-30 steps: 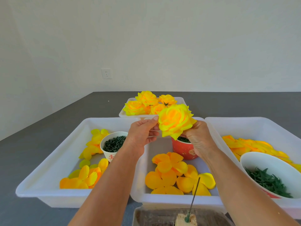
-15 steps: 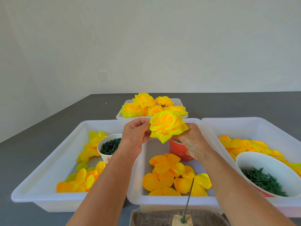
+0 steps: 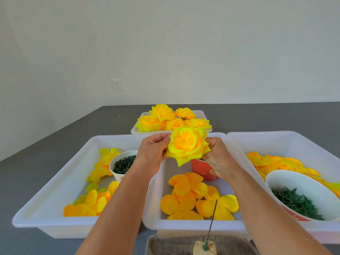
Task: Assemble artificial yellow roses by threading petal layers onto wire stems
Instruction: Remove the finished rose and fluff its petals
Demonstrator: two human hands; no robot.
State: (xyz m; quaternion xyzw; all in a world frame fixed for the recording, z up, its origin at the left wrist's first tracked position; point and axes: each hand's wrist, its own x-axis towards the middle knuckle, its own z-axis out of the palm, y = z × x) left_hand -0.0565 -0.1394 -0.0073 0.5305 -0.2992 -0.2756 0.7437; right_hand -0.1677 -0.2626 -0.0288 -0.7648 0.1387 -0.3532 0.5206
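A dark grey desk runs back to a plain white wall with a socket low on it. On the desk sit three white trays side by side and a smaller one behind them.

Both hands hold one finished yellow rose in the air above the far end of the middle tray. The left hand grips the rose's left edge with curled fingers and thumb; the right hand holds its right side from behind, fingers curled round the petals. The bloom faces the camera.

Under the rose, the middle tray holds loose orange-yellow petal layers and a red paper cup, partly hidden by the right hand. The left tray holds more petals and a white cup of dark green pieces. The right tray holds petals and a white bowl of green leaves. The back tray is heaped with finished roses.

At the near edge, a thin wire stands upright, stuck in a small pale block inside a brown tray.
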